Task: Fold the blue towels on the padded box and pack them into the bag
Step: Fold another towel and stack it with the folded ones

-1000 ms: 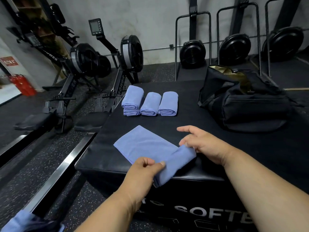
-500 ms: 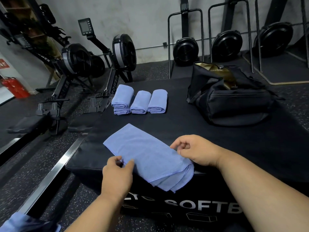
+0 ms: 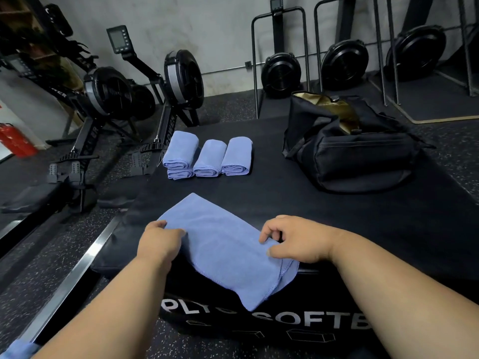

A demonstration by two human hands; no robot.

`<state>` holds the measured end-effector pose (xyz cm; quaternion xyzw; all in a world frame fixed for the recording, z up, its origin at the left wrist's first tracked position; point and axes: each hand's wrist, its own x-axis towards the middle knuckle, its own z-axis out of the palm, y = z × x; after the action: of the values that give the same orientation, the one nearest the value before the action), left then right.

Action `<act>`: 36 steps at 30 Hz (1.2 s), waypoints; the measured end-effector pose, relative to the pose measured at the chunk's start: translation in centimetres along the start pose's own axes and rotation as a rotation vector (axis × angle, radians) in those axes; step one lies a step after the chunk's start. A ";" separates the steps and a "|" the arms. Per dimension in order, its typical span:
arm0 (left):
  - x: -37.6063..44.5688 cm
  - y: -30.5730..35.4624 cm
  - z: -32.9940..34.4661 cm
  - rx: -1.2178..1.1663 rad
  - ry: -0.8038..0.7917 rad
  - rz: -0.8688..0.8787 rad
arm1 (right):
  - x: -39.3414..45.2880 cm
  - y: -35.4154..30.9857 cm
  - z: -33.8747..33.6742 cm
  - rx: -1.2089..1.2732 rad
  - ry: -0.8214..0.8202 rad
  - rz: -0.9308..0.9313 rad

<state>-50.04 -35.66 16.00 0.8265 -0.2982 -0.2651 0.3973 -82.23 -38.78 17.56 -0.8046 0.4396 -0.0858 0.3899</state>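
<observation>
The left hand [image 3: 159, 240] gripped the left edge of a folded blue towel [image 3: 223, 244], fingers curled over it. The right hand [image 3: 295, 239] pinched the towel's right edge between thumb and bent fingers. The towel lay at the near edge of the padded box [image 3: 324, 218], one corner hanging over the front. Farther back sat folded blue towels [image 3: 207, 158] in a row, one stacked on another at the left. An open black bag [image 3: 347, 149] stood on the box to the right, well apart from them.
</observation>
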 end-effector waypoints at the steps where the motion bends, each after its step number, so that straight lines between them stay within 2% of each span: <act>1: 0.2 0.4 0.4 0.020 0.006 0.018 | 0.3 -0.1 0.2 -0.011 0.026 -0.003; 7: 2.0 3.2 2.9 -0.033 -0.015 0.172 | 1.4 0.1 1.3 0.081 0.055 -0.053; 11: 4.5 7.3 3.7 -0.087 -0.054 0.388 | 2.4 -0.2 1.8 0.162 0.303 -0.110; 14: 6.5 9.5 4.4 -0.012 -0.156 0.443 | 3.7 -0.1 1.9 0.216 0.416 -0.056; 16: 7.7 9.4 4.7 0.119 -0.233 0.423 | 4.2 0.2 1.7 0.126 0.367 0.004; 19: 7.4 7.6 3.9 0.433 -0.154 0.554 | 4.1 0.0 0.8 0.053 0.226 0.076; 23: 3.5 3.6 2.9 0.455 -0.195 0.707 | 3.8 -0.5 0.1 -0.031 0.065 0.111; 26: 0.8 0.9 2.1 0.482 -0.374 0.790 | 3.3 -1.0 0.3 -0.014 0.000 0.117; 30: -2.1 -0.4 1.0 0.645 -0.586 0.804 | 1.8 -1.8 0.4 -0.075 -0.059 0.093; 33: -3.0 -0.8 0.0 0.766 -0.625 0.872 | 0.7 -1.9 0.4 -0.164 -0.094 0.082; 36: -3.3 -1.6 -0.3 0.810 -0.611 0.904 | 0.0 -1.5 0.5 -0.188 -0.038 0.065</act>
<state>-51.62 -32.38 15.56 0.5921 -0.7890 -0.1622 0.0261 -81.00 -38.02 18.27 -0.8244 0.4643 -0.0162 0.3233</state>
